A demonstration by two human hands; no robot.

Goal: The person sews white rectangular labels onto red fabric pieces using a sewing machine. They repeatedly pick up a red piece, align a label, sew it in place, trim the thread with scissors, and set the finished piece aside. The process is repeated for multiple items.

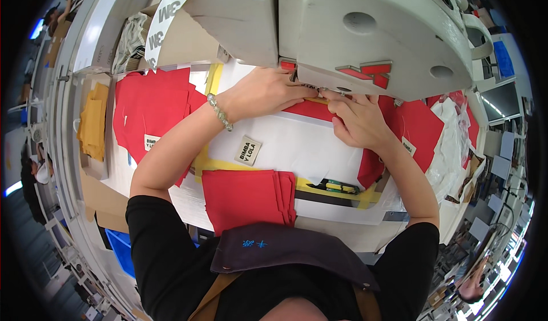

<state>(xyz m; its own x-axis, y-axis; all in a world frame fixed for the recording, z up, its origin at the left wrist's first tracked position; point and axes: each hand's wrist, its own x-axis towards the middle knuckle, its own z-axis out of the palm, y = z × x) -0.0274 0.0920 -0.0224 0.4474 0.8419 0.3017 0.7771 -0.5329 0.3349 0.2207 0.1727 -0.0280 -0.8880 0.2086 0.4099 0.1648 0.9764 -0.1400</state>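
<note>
A white sewing machine head (337, 30) hangs over the work at the top. Beneath it lies a red fabric piece (311, 110) with a pale printed label at its upper edge. My left hand (271, 93), a beaded bracelet at its wrist, is closed at that piece's left side, thumb along its edge. From the right, my right hand (362, 118) has its fingers bent together at the label's other end. The machine and my fingers partly hide the contact. Another pale label (248, 150) lies loose on the white work surface (285, 141).
Red fabric stacks lie at left (151, 107), near my body (245, 198) and at right (419, 130). Small thread snips (334, 186) rest on yellow tape. Yellow cloth (93, 121) fills a tray at left, and clear plastic (451, 150) is bunched at right.
</note>
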